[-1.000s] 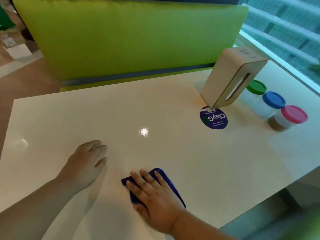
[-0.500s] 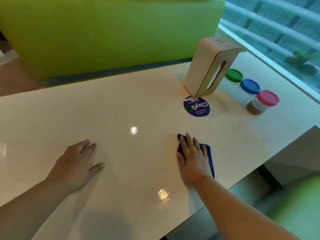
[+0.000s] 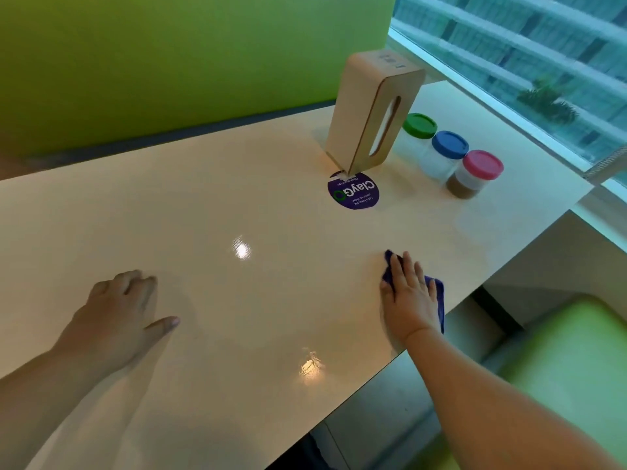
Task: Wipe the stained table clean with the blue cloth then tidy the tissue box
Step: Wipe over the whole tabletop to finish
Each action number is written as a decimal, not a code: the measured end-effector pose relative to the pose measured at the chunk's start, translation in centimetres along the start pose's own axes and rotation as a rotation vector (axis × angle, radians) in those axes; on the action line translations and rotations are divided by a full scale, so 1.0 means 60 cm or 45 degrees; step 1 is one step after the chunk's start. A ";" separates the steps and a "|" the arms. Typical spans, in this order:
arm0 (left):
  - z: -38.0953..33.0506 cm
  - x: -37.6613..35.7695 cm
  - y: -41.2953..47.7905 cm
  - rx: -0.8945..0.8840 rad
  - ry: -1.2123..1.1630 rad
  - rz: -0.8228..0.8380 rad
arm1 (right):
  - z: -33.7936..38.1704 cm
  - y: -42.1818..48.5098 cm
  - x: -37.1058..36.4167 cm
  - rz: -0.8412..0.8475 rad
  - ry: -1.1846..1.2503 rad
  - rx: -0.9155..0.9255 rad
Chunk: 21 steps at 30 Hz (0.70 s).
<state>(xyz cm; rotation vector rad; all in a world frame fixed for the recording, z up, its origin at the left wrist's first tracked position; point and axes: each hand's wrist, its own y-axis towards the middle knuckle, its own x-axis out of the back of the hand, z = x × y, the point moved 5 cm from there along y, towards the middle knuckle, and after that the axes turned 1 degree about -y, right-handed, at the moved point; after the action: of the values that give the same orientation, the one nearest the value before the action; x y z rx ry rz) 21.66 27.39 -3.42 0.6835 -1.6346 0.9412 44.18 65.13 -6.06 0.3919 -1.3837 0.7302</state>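
My right hand (image 3: 409, 293) flat, fingers straight, pressing soft blue cloth (image 3: 438, 300) onto glossy cream table (image 3: 237, 205) near its right edge, left hand (image 3: 118, 313) resting loose, holding nothing, tall beige tissue box (image 3: 369, 110) upright far side, round purple sticker (image 3: 353, 191) at its foot, three lidded jars (image 3: 449, 144) beside.
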 end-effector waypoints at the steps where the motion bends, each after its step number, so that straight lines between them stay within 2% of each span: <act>1: -0.002 0.002 -0.001 -0.005 -0.001 -0.011 | 0.011 -0.004 -0.004 0.007 -0.010 -0.046; 2: -0.003 0.003 -0.002 -0.006 -0.011 -0.018 | 0.032 -0.015 -0.008 0.004 -0.017 -0.051; 4: -0.006 0.005 -0.007 0.011 -0.055 -0.011 | 0.099 -0.053 -0.018 -0.008 -0.010 0.092; 6: -0.007 0.004 -0.011 0.044 -0.129 0.010 | 0.186 -0.114 -0.037 0.056 0.010 0.379; 10: 0.003 0.007 -0.027 0.056 -0.271 -0.041 | 0.342 -0.273 -0.086 0.397 -0.045 1.141; 12: 0.022 0.011 -0.046 0.073 -0.306 -0.089 | 0.368 -0.292 -0.095 0.461 -0.111 1.400; 13: 0.036 0.012 -0.057 0.092 -0.319 -0.103 | 0.370 -0.275 -0.096 0.426 -0.134 1.456; 15: 0.070 0.012 -0.081 0.139 -0.323 -0.120 | 0.364 -0.207 -0.096 0.297 -0.128 1.350; 19: 0.141 0.001 -0.137 0.268 -0.292 -0.110 | 0.346 -0.070 -0.079 0.122 -0.116 0.743; 21: 0.178 -0.009 -0.162 0.381 -0.298 -0.092 | 0.374 -0.079 -0.084 0.123 -0.094 0.673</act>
<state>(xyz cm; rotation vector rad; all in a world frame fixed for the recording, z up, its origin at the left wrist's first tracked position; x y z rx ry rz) 24.31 13.20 -2.79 1.0844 -1.6743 1.0973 30.59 45.99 -6.36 0.7749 -1.2725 1.1746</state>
